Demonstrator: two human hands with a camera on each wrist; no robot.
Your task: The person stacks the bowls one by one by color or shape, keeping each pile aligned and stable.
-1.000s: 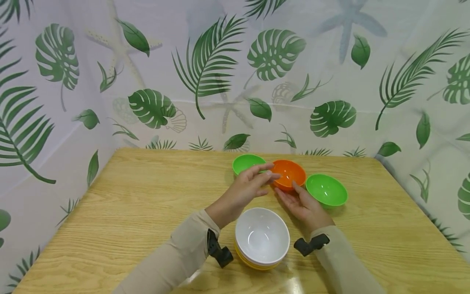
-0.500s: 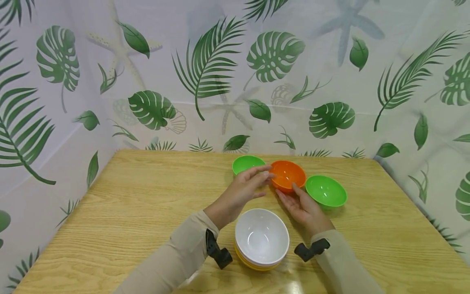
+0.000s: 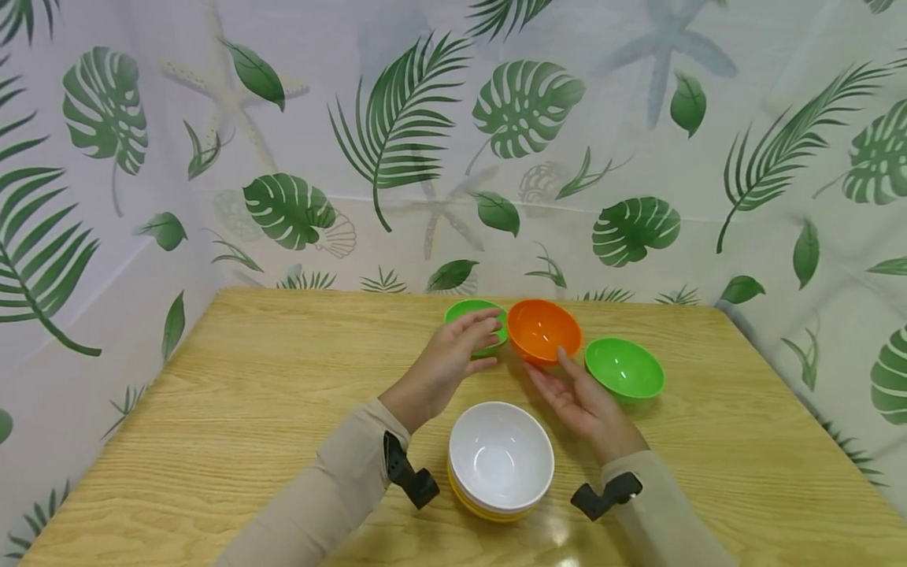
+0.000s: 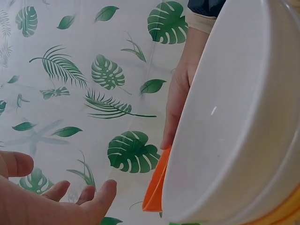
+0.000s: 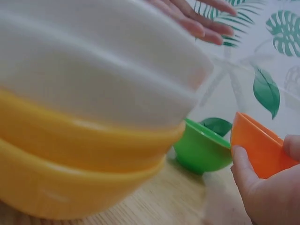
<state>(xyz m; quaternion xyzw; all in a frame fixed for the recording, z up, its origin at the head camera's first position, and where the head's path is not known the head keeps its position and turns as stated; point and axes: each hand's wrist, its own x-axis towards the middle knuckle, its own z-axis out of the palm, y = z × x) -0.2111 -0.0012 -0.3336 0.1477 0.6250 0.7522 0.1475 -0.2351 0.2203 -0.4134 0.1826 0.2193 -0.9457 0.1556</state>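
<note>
My right hand (image 3: 588, 405) pinches an orange bowl (image 3: 544, 327), thumb at its near rim and fingers underneath. In the right wrist view this orange bowl (image 5: 260, 147) is tilted and raised from the table. My left hand (image 3: 442, 358) holds nothing; its fingers are spread a little, in front of the left green bowl (image 3: 471, 307), which they partly hide. To the right of the orange bowl sits another green bowl (image 3: 625, 368). Between my forearms stands a stack, with a white bowl (image 3: 501, 453) on top and yellow bowls (image 5: 84, 192) below.
Everything stands on a wooden table (image 3: 283, 394). A leaf-patterned cloth (image 3: 397, 197) hangs along the table's back and sides. The bowl stack stands close to both wrists.
My left hand has drawn back leftwards from the orange bowl. The right hand has raised that bowl a little and shifted it left. The green bowls and the stack have stayed put.
</note>
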